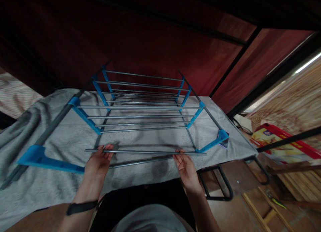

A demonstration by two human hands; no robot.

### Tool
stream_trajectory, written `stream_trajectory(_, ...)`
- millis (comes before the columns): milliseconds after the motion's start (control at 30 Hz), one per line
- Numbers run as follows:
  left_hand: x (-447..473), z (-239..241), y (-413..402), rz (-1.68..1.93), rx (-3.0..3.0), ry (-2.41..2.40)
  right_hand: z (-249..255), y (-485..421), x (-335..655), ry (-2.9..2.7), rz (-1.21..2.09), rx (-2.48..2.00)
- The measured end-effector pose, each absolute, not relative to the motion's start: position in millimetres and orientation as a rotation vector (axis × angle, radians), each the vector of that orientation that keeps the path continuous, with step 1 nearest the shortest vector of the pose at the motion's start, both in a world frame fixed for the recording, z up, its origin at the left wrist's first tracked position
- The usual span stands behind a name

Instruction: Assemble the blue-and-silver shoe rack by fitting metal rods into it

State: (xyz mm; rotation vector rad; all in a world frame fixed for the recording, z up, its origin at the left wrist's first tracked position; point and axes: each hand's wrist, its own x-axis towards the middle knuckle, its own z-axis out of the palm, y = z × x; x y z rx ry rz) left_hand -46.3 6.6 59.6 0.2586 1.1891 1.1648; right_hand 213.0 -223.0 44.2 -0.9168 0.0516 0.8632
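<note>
A rack [140,108] of grey metal rods and blue plastic side brackets lies on its side on a grey cloth [62,138]. My left hand [99,163] and my right hand [185,165] both grip a loose grey metal rod [145,152], held level across the rack's near end. The left hand holds it near its left end, the right hand toward its right end, close to a blue bracket [213,141]. Another blue bracket [47,160] lies to the left of my left hand. A second rod [135,163] lies just below the held one.
The cloth covers a table with a black metal frame [220,182]. A dark red wall stands behind. A red and yellow box [283,145] and wooden planks [296,182] sit on the floor at the right. A dark band is on my left wrist.
</note>
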Motion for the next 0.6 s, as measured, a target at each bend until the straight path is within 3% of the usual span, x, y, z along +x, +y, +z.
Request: stream_trajectory(600, -21, 68, -57, 1.002, 0.275, 1.111, -7, -246, 224, 0.269, 0.865, -0.977)
